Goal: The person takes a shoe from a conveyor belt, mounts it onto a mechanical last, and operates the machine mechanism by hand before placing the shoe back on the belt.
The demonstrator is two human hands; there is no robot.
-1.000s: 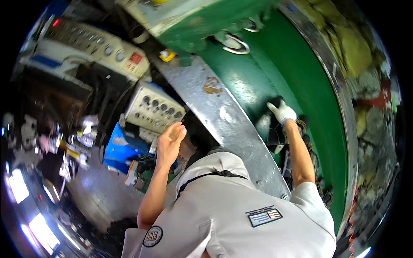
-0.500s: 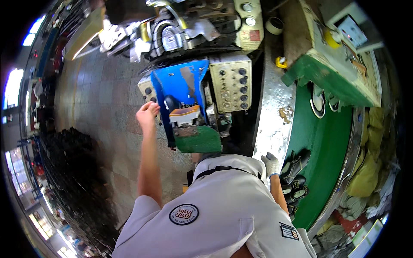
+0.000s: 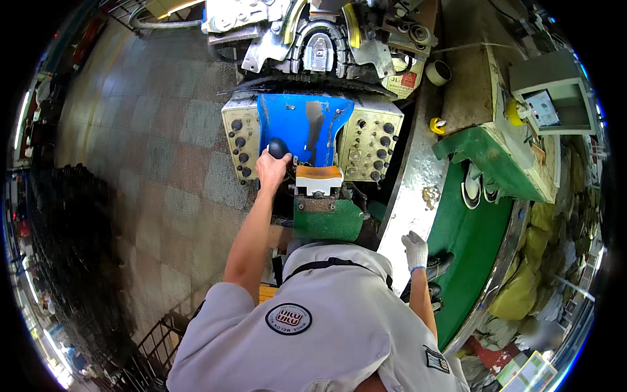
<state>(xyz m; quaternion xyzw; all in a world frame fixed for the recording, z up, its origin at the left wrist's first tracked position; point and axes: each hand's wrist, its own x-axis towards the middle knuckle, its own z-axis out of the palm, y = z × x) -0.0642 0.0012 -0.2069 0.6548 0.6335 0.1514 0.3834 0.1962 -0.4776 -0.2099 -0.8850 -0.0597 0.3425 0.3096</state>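
My bare left hand (image 3: 273, 168) is closed round the lower part of a black rounded knob-like piece (image 3: 278, 147) in front of a blue machine panel (image 3: 290, 121). Just right of this hand is a white support block with an orange-brown curved top (image 3: 319, 176), above a green machine part (image 3: 330, 221). My right hand (image 3: 415, 251), in a pale knitted glove, is at the metal ledge (image 3: 408, 202) on the right. Its fingers are curled in, and I see nothing in them.
Control boxes with black knobs (image 3: 240, 147) flank the blue panel. Beyond it stand metal machine jaws (image 3: 320, 52). Black shoes (image 3: 441, 264) lie in a green trough (image 3: 477, 255) on the right. Past the ledge are a tape roll (image 3: 438, 72) and a green-edged bench (image 3: 496, 163).
My left hand has moved right from beside the left control box and taken hold of the black knob-like piece. The view has turned, while my gloved right hand stays by the ledge with its fingers more curled.
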